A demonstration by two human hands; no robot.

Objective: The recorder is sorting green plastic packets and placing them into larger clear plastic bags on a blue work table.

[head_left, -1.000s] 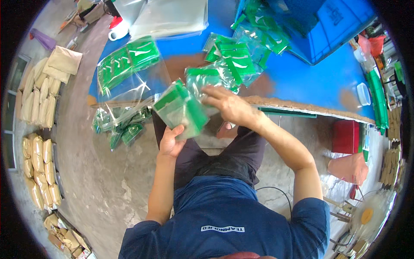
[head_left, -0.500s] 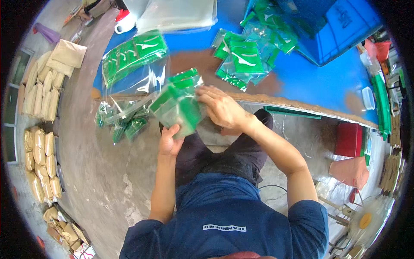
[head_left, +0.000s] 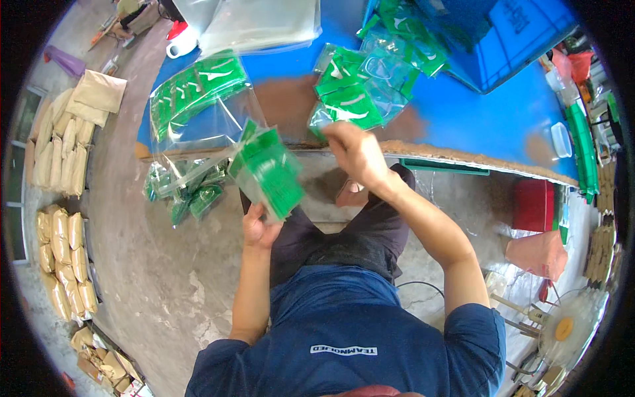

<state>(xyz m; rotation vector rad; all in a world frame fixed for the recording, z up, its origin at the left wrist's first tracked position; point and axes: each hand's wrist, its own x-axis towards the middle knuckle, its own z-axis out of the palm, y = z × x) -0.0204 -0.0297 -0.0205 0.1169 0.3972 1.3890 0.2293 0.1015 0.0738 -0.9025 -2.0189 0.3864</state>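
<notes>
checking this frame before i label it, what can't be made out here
Head view only:
- Right hand: motion-blurred, so its fingers and any grip on the green packet pile are unclear.
- Left hand: fingers hidden behind the stack of green packets it holds.
- Blue crate: cut off by the fisheye rim.

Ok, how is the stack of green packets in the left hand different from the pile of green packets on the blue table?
The stack is squared up and tilted, gripped from below by the left hand. The pile lies loose and spread flat on the blue table, with the right hand at its near edge. Both are green packets in clear plastic.
</notes>
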